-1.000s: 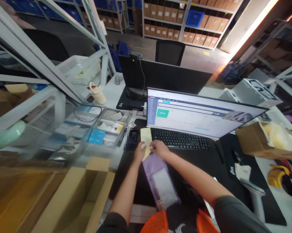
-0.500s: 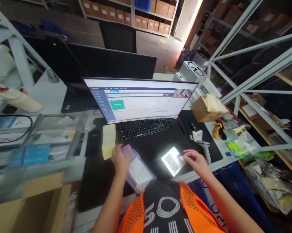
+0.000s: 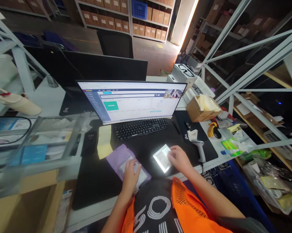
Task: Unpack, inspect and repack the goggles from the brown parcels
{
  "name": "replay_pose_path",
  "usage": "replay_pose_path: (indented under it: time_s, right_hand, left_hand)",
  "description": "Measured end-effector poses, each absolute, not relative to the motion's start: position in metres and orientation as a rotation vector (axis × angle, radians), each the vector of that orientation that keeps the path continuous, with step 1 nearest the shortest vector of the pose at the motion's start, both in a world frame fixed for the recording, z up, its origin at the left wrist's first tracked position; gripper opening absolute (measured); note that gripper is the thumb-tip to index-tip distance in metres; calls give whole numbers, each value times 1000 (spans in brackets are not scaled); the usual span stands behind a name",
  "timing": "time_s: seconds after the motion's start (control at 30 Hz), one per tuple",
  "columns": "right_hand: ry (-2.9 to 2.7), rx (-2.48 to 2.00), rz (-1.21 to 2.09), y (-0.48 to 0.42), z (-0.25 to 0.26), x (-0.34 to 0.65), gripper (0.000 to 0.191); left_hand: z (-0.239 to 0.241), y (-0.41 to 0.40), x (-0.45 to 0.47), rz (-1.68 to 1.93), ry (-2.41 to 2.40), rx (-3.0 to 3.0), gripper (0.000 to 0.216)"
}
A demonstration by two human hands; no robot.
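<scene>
A purple plastic pouch (image 3: 119,157) with a white item inside lies on the black desk mat (image 3: 148,149). My left hand (image 3: 131,173) rests on the pouch's near end, fingers spread flat over it. My right hand (image 3: 179,157) grips the right edge of a small glossy white packet (image 3: 162,157) that sits just right of the pouch. A yellow slip of paper (image 3: 104,141) lies left of the keyboard (image 3: 139,127). The lit monitor (image 3: 132,99) stands behind the keyboard.
A handheld barcode scanner (image 3: 198,146) stands right of my right hand. An open cardboard box (image 3: 201,108) and loose clutter fill the right of the desk. A clear tray (image 3: 51,136) with small items sits left; a carton (image 3: 26,200) is below it.
The view swung right. My right hand left the yellow slip, took the white packet and drew it nearer the pouch. My left hand slid down the pouch toward me.
</scene>
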State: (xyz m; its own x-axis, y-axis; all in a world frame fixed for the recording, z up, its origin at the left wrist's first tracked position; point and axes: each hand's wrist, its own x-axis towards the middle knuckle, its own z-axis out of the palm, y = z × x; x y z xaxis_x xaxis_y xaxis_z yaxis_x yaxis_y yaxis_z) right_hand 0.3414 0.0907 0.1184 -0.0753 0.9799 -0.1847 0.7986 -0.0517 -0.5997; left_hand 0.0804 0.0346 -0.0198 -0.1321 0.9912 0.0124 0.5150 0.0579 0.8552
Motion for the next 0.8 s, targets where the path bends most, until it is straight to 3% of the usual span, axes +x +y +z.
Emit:
replay_pose_path:
  time_s: [0.4, 0.6, 0.7, 0.8]
  right_hand:
    - [-2079, -2084, 666, 95, 135, 328, 14]
    - [-1714, -2069, 895, 105, 122, 334, 11]
    - [-1564, -1988, 1077, 116, 105, 351, 26]
    - [-1405, -1885, 1177, 119, 88, 375, 26]
  left_hand:
    - [-32, 19, 81, 950, 1695, 1443, 34]
    - [-33, 17, 75, 941, 1691, 1419, 35]
    - [-36, 11, 71, 948, 1715, 1392, 37]
    - [-43, 3, 62, 968, 1822, 1326, 40]
